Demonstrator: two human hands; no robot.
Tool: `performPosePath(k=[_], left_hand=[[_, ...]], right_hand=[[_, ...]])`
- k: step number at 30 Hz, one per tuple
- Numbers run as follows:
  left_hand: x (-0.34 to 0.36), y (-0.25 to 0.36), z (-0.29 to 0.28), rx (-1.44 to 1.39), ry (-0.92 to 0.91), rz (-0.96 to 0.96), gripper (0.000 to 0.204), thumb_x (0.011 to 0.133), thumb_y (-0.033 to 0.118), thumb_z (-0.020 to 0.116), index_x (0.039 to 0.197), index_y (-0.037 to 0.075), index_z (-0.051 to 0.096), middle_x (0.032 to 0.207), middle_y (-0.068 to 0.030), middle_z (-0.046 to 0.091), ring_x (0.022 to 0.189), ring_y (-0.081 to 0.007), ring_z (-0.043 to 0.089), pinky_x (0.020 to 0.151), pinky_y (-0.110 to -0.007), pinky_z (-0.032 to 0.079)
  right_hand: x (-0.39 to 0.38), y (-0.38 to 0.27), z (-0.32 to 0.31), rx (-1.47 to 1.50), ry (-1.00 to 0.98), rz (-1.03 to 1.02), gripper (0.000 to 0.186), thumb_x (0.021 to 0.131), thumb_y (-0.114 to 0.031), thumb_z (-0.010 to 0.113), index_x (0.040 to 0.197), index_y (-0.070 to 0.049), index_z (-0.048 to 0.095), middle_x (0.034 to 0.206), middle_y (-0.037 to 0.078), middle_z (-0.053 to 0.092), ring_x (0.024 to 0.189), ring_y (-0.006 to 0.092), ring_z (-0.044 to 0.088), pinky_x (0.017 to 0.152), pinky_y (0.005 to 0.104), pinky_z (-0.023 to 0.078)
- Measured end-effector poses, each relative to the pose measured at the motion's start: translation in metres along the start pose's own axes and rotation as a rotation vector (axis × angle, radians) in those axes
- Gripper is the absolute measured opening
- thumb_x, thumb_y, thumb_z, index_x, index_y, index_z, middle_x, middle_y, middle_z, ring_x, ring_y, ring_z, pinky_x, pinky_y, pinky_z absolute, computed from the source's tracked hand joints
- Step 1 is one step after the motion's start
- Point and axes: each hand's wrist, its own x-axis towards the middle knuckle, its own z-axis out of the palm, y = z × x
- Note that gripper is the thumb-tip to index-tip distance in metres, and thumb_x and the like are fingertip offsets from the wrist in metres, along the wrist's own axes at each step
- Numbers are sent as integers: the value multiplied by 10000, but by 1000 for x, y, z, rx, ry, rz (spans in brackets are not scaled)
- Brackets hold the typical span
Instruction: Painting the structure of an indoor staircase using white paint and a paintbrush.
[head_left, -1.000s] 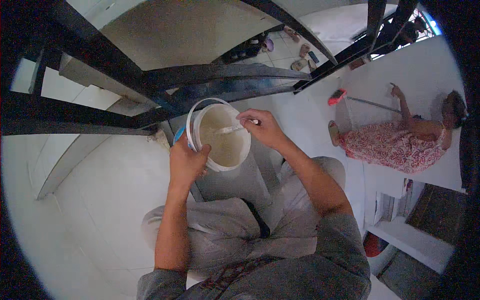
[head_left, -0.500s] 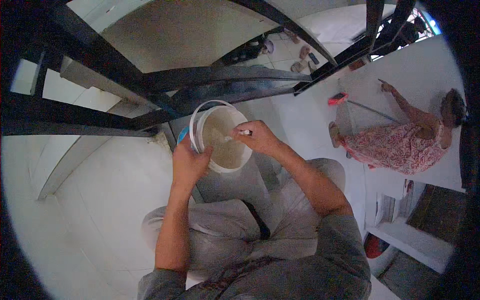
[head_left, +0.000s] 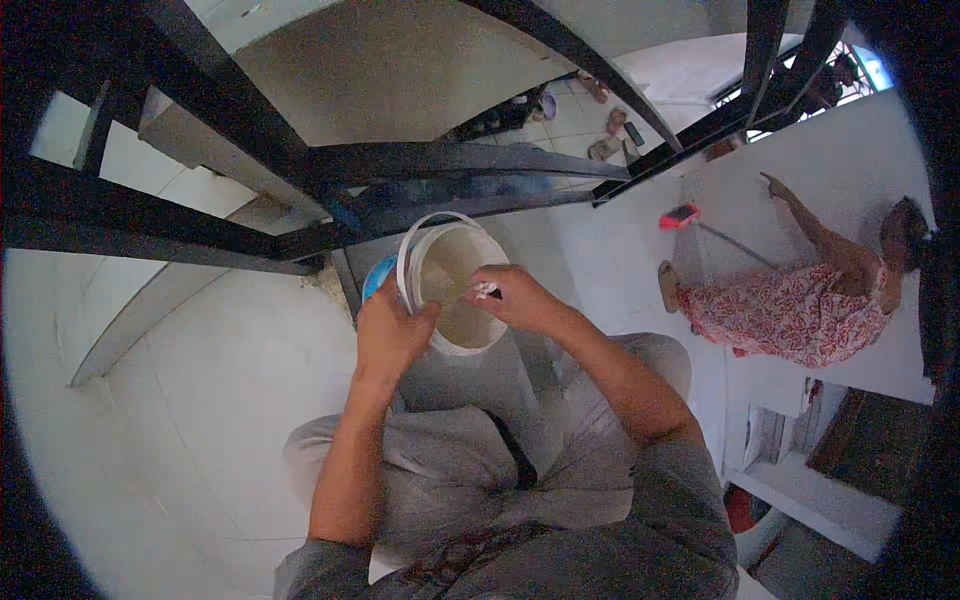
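Note:
A white plastic bucket point(head_left: 452, 334) with a blue patch on its side and a raised white handle holds cream-coloured contents. My left hand point(head_left: 392, 325) is closed on the bucket's left rim, thumb over the edge. My right hand point(head_left: 512, 300) is over the bucket's right part, closed on a pale stirring tool point(head_left: 487, 289); the tool's lower end is mostly hidden by the hand and bucket. The bucket sits above a grey step point(head_left: 465, 380), in front of my bent knees.
Dark railing bars point(head_left: 450, 159) cross ahead and left, with footwear point(head_left: 612, 135) on the tiles beyond. At the right, another person in red patterned cloth point(head_left: 780, 310) has an arm outstretched, near a red-headed broom point(head_left: 680, 217). A curved white edge point(head_left: 150, 320) lies at left.
My right hand has moved down and a little left into the bucket's mouth, the tool sinking deeper. The other person's arm has shifted. The view has tilted slightly.

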Motion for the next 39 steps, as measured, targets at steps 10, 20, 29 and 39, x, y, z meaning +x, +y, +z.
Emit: performPosePath(k=[10, 20, 29, 39], left_hand=[[0, -18, 13, -2, -26, 117, 557, 770, 207, 740, 1270, 27, 575, 1060, -264, 685, 1005, -443, 657, 857, -496, 532], [2, -20, 12, -63, -62, 39, 563, 766, 219, 729, 1286, 67, 576, 1055, -238, 697, 1000, -432, 664, 864, -492, 536], [9, -34, 19, 109, -69, 22, 593, 754, 223, 730, 1296, 55, 561, 1056, -251, 689, 984, -446, 659, 855, -501, 540], [20, -51, 21, 40, -33, 81, 632, 765, 217, 730, 1346, 63, 535, 1085, -237, 693, 989, -447, 663, 851, -509, 538]], right_hand=[[7, 0, 17, -128, 20, 43, 245, 919, -248, 670, 982, -13, 697, 946, 181, 716, 882, 338, 696, 786, 411, 537], [18, 2, 33, -276, 135, 44, 253, 907, -291, 670, 907, -40, 701, 828, 183, 679, 812, 400, 658, 720, 460, 513], [17, 11, 32, -740, -101, -266, 171, 900, -236, 624, 971, -93, 687, 926, 117, 676, 881, 300, 676, 797, 429, 562], [29, 21, 37, -860, -57, -200, 235, 859, -281, 663, 968, -73, 668, 920, 150, 664, 889, 321, 682, 767, 457, 563]])
